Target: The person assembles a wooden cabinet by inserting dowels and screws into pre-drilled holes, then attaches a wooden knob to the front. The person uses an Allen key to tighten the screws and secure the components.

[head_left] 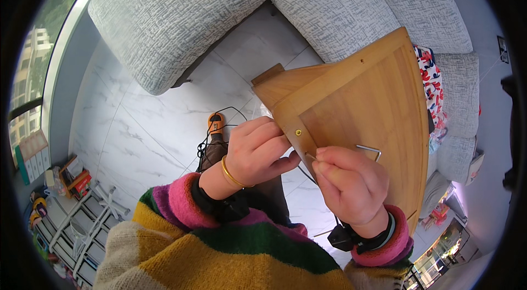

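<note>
Wooden panel (373, 109): fan-shaped bamboo-coloured piece, held up in mid-air above the marble floor (137, 131), tilted, with its narrow corner pointing down toward both hands. Brass screw head (298, 132) seated in the panel's edge strip, near the lower left corner of the panel. Second wooden piece (268, 75) joined behind the panel, at its upper left edge. Left hand (257, 150): closed around the lower left corner of the panel, fingers wrapped over the edge just below the brass screw head, gripping the panel. Gold bangle (233, 176) and dark wrist strap (219, 205) on the left wrist, below the panel. Right hand (351, 186): clenched against the face of the panel near its lower corner, thumb and forefinger pinched on a small light-coloured part pressed to the panel edge; kind of part too small to tell. Metal hex key (369, 149) lying against the panel face, just above the right hand, short leg bent downward. Grey sofa (181, 15) behind and above the panel. Orange tool (215, 123) on the floor, left of the panel, with a black cable (230, 109) looping beside it. Striped knitted sleeves (181, 235) below the panel.
</note>
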`<action>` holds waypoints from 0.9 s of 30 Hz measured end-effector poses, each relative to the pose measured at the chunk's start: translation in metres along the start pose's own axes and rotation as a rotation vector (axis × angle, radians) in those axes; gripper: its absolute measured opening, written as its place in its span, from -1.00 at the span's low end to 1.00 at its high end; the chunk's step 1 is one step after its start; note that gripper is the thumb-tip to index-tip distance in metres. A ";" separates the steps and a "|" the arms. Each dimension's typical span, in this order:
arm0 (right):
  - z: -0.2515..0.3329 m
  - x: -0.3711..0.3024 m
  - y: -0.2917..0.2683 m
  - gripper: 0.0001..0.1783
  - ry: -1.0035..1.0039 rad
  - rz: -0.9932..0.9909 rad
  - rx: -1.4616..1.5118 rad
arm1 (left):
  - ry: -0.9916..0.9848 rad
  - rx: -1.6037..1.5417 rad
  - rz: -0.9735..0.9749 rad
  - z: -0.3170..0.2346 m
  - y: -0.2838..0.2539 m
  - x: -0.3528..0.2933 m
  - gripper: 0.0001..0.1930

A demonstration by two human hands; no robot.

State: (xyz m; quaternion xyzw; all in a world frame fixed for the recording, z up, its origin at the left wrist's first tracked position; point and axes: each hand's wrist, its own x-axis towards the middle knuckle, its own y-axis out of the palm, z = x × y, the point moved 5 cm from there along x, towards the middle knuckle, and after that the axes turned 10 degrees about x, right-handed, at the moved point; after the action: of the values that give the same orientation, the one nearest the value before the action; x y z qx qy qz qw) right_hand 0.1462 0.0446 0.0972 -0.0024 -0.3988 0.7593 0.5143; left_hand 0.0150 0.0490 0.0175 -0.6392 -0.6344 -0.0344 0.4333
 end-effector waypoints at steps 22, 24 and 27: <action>0.008 0.008 0.009 -0.82 -0.005 0.077 -0.170 | -0.053 -0.026 -0.084 0.000 0.006 -0.008 -0.69; 0.008 0.008 0.010 -0.82 -0.020 0.067 -0.170 | -0.064 0.013 -0.095 -0.001 0.004 -0.010 -0.68; 0.007 0.009 0.011 -0.84 -0.027 0.067 -0.188 | -0.115 0.098 -0.142 -0.008 -0.003 -0.012 -0.70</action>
State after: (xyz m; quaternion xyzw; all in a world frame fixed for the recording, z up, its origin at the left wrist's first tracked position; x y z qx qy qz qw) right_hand 0.1308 0.0454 0.0991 -0.0537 -0.4750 0.7351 0.4808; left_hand 0.0146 0.0339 0.0170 -0.5717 -0.7030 0.0027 0.4231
